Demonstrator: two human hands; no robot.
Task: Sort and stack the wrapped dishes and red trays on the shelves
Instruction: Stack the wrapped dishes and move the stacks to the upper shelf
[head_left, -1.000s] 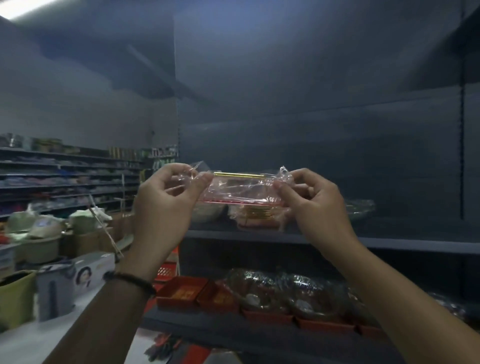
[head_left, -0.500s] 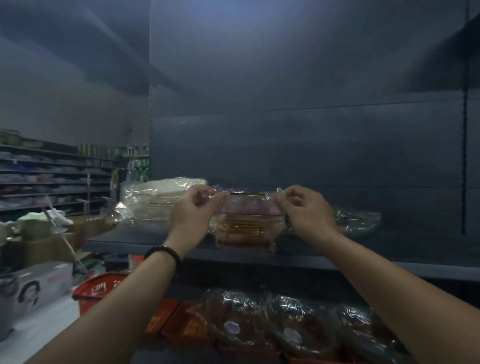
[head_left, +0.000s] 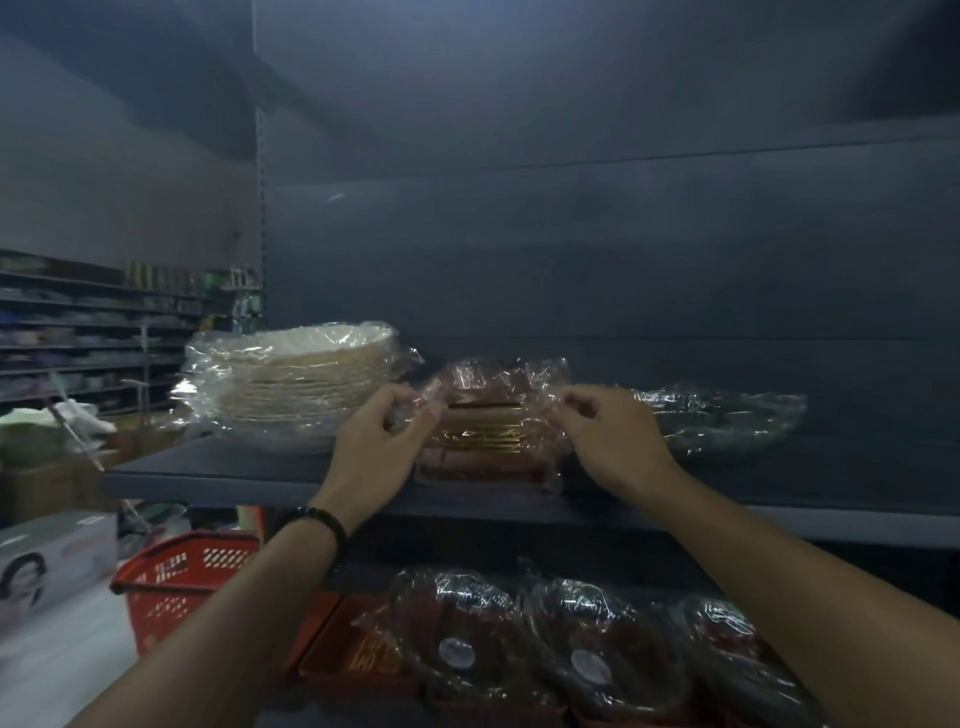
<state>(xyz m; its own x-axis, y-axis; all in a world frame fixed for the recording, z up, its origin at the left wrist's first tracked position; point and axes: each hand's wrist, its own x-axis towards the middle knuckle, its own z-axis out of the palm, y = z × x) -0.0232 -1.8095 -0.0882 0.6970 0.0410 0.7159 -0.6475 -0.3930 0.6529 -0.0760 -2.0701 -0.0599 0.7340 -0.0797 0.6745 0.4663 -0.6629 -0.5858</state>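
Hands apart, left hand (head_left: 376, 448) and right hand (head_left: 619, 441) each pinching crinkly clear wrap (head_left: 543, 383) of stacked red trays (head_left: 483, 441), perhaps gold-edged.

A red perforated plastic shopping basket (head_left: 182, 577) sits low at the left. Just left of it lies a white cardboard box printed with a face (head_left: 49, 566). Behind the basket stands a brown cardboard carton (head_left: 47, 480), and far beyond it are blurred aisle racks of goods (head_left: 104, 332).

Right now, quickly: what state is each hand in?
Left hand: pinching the wrapped red tray's left edge.
Right hand: pinching the wrapped red tray's right edge.
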